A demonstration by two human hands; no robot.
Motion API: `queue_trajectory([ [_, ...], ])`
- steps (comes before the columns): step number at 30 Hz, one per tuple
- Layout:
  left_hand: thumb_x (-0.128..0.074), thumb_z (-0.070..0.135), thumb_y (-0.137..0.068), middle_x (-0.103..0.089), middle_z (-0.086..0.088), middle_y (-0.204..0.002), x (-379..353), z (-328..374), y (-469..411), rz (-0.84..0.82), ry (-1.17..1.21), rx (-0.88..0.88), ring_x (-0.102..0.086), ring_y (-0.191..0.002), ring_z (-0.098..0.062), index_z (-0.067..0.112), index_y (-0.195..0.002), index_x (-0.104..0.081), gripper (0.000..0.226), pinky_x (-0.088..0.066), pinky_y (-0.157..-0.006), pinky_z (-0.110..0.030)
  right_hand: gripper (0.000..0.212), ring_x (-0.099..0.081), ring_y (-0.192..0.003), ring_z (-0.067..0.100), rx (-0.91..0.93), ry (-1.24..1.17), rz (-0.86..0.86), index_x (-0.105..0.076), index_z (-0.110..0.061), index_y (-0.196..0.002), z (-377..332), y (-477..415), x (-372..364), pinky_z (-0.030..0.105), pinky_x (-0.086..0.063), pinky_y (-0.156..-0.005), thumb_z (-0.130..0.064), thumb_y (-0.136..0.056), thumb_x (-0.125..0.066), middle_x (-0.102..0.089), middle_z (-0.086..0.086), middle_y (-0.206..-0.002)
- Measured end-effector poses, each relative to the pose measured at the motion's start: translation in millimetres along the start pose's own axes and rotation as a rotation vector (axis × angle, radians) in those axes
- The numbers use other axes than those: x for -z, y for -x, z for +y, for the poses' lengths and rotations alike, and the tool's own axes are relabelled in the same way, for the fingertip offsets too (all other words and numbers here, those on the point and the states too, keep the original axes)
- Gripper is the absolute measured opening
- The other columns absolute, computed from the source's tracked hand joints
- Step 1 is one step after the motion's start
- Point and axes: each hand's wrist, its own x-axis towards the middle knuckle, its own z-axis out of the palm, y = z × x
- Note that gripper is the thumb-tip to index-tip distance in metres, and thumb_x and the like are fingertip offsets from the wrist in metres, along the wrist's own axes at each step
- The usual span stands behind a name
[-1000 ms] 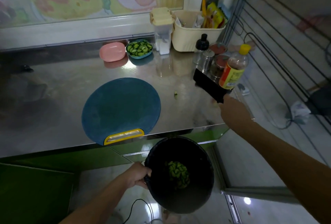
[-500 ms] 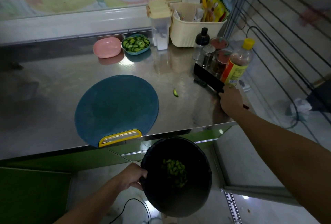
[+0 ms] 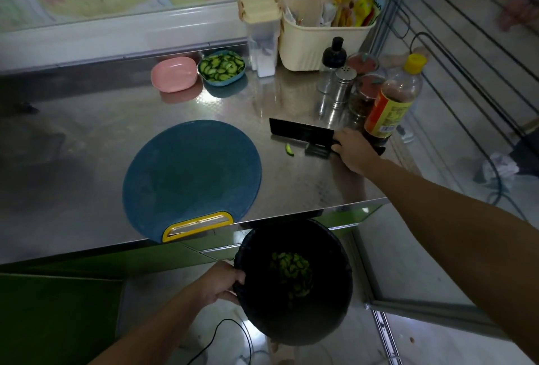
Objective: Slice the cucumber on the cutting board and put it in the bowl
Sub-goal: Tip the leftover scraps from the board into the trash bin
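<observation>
— What is hard to read on your feed?

— The cleaver's [image 3: 302,130] handle is buried under the right hand [image 3: 354,151], and I can't identify the dark shape just below the blade. The jars at the counter's [image 3: 87,160] right edge blur together behind the sauce bottle [image 3: 392,102].

— Containers?

— The blue bowl [image 3: 223,82] at the back edge is full of cucumber slices [image 3: 221,65]. A pink bowl [image 3: 174,73] sits just beside it on the left. Below the front edge, a black bin [image 3: 326,306] holds green cucumber scraps [image 3: 291,271].

— Fingers?

— The left hand [image 3: 221,283] curls over the bin's rim and grips it. I see the right hand's fingers wrapped round the cleaver handle, with the blade pointing left. A stray cucumber piece [image 3: 289,150] lies just below the blade. The blue cutting board [image 3: 191,178] sits at the front edge, and its yellow handle overhangs.
</observation>
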Motion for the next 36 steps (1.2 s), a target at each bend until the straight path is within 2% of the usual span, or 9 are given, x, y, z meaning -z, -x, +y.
queue_trajectory([
  [12,-0.055,-0.009,-0.076,-0.066,-0.013,-0.063,-4,8,0,-0.052,0.026,-0.015,-0.065,-0.056,-0.022,-0.004,-0.075,-0.067,0.013,-0.055,-0.053,-0.031,0.031,-0.047,-0.109,0.034,0.140,0.024,-0.036,-0.052,-0.003,-0.124,1,30,-8,0.037,-0.034,-0.090,-0.015,-0.096,-0.047,-0.051,0.018,-0.116],
  [16,-0.054,-0.009,-0.077,-0.066,-0.017,-0.073,-9,9,-3,-0.048,0.068,-0.014,-0.065,-0.061,-0.025,-0.009,-0.087,-0.066,0.016,-0.056,-0.054,-0.033,0.030,-0.048,-0.108,0.034,0.163,0.020,-0.053,-0.053,-0.001,-0.123,-2,48,-13,0.034,-0.033,-0.090,-0.013,-0.096,-0.049,-0.051,0.018,-0.115],
  [21,-0.051,-0.010,-0.079,-0.066,-0.019,-0.084,-14,7,-2,-0.065,0.114,-0.007,-0.065,-0.071,-0.029,-0.009,-0.095,-0.063,0.020,-0.058,-0.057,-0.036,0.023,-0.050,-0.102,0.034,0.224,0.048,-0.077,-0.058,0.004,-0.110,-2,92,-20,0.031,-0.032,-0.085,-0.011,-0.094,-0.052,-0.054,0.020,-0.109],
  [25,-0.049,-0.010,-0.080,-0.064,-0.020,-0.090,-15,5,0,-0.062,0.127,-0.005,-0.064,-0.079,-0.032,-0.007,-0.093,-0.061,0.018,-0.059,-0.062,-0.039,0.008,-0.056,-0.073,0.023,0.380,0.101,0.033,-0.063,-0.005,-0.078,7,140,-26,0.024,-0.032,-0.066,-0.011,-0.072,-0.065,-0.062,0.010,-0.076],
  [27,-0.050,-0.010,-0.080,-0.065,-0.020,-0.093,-14,4,-1,-0.069,0.122,-0.006,-0.064,-0.081,-0.033,-0.006,-0.094,-0.062,0.019,-0.059,-0.065,-0.040,0.006,-0.057,-0.069,0.019,0.424,0.099,0.055,-0.060,-0.009,-0.075,11,163,-28,0.025,-0.029,-0.065,-0.012,-0.071,-0.064,-0.060,0.007,-0.072],
  [30,-0.051,-0.011,-0.079,-0.066,-0.018,-0.088,-16,4,-2,-0.057,0.111,-0.015,-0.064,-0.076,-0.031,-0.005,-0.089,-0.063,0.016,-0.059,-0.060,-0.037,0.004,-0.041,-0.076,0.012,0.355,-0.001,0.058,-0.053,-0.014,-0.083,17,191,-31,0.022,-0.027,-0.066,-0.016,-0.083,-0.056,-0.058,0.006,-0.076],
  [32,-0.052,-0.011,-0.079,-0.065,-0.017,-0.083,-19,3,-3,-0.032,0.093,-0.016,-0.064,-0.071,-0.029,-0.006,-0.087,-0.062,0.014,-0.058,-0.055,-0.035,0.015,-0.038,-0.077,0.011,0.264,-0.053,0.015,-0.052,-0.015,-0.089,22,207,-34,0.020,-0.025,-0.066,-0.026,-0.090,-0.043,-0.058,0.008,-0.082],
  [35,-0.049,-0.012,-0.079,-0.060,-0.015,-0.072,-29,-2,-7,0.015,0.080,-0.009,-0.061,-0.062,-0.028,-0.009,-0.083,-0.059,0.012,-0.056,-0.049,-0.033,0.019,-0.051,-0.079,0.014,0.117,-0.156,-0.139,-0.044,-0.029,-0.099,29,237,-40,0.015,-0.029,-0.067,-0.040,-0.089,-0.034,-0.062,0.009,-0.091],
  [36,-0.048,-0.012,-0.079,-0.058,-0.014,-0.068,-33,-5,-9,0.029,0.081,-0.004,-0.060,-0.059,-0.027,-0.009,-0.080,-0.058,0.011,-0.056,-0.046,-0.032,0.023,-0.058,-0.079,0.019,0.073,-0.177,-0.191,-0.045,-0.031,-0.101,33,248,-43,0.020,-0.035,-0.067,-0.045,-0.088,-0.033,-0.063,0.009,-0.092],
])
